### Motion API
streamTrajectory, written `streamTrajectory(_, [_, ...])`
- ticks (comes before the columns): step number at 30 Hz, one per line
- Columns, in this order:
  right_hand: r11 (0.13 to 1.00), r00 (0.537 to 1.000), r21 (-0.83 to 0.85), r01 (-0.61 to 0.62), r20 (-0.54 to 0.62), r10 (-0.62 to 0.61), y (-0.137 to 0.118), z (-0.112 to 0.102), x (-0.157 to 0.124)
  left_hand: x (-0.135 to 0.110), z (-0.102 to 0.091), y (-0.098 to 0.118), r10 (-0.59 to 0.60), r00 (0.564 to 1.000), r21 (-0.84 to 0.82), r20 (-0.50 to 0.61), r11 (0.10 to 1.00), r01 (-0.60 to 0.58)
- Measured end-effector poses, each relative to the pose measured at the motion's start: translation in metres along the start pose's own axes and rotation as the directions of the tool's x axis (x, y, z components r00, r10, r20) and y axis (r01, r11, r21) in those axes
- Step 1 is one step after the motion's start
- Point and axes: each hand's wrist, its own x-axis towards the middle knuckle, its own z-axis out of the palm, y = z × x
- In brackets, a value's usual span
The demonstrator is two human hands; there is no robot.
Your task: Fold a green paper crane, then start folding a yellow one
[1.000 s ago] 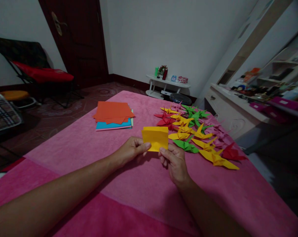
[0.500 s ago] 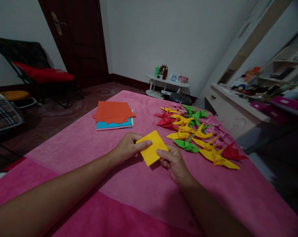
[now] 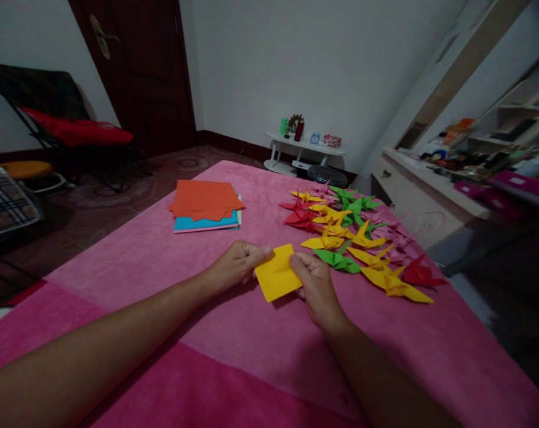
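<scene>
Head view, clock positions taken about the yellow paper square (image 3: 278, 279), which is held up over the near-middle of the pink-covered table (image 3: 216, 333). The left hand (image 3: 236, 264), at 9 o'clock, pinches narrowly, its thumb at the paper's upper-left corner. The right hand (image 3: 315, 284), at 3 o'clock, grips the opposite edge, thumb on the upper face and fingers partly hidden beneath. At 10 o'clock lies a stack of coloured sheets (image 3: 207, 199), orange uppermost and blue below. At 2 o'clock, folded paper birds (image 3: 388, 282) in yellow, green, red and pink lie close together. Beyond the table, at 12 o'clock, stands a low white stand (image 3: 305, 144).
</scene>
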Motion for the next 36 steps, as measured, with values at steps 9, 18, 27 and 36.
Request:
streamTrajectory(9, [0.993,0.985,-0.094,0.077,-0.147,-0.09,0.0034,-0.0067,0.0042,0.0041,-0.0016,-0.0031,0.014,0.999,-0.364,-0.034,0.931,-0.026])
streamTrajectory(18, [0.991,0.982,-0.086,0.099,-0.155,-0.112,0.0048,-0.0066,0.0039,0.0032,-0.0021,-0.0028,-0.009,0.999,-0.353,-0.046,0.936,-0.008])
streamTrajectory(27, [0.986,0.98,-0.13,0.102,-0.156,-0.122,0.005,-0.0068,0.0032,0.002,-0.0006,-0.0021,-0.021,0.996,-0.281,-0.083,0.96,-0.003])
streamTrajectory(36, [0.886,0.944,-0.388,0.252,-0.101,-0.313,-0.0004,-0.0036,0.0,0.0025,0.0063,-0.0017,-0.031,0.998,-0.177,-0.052,0.984,0.021])
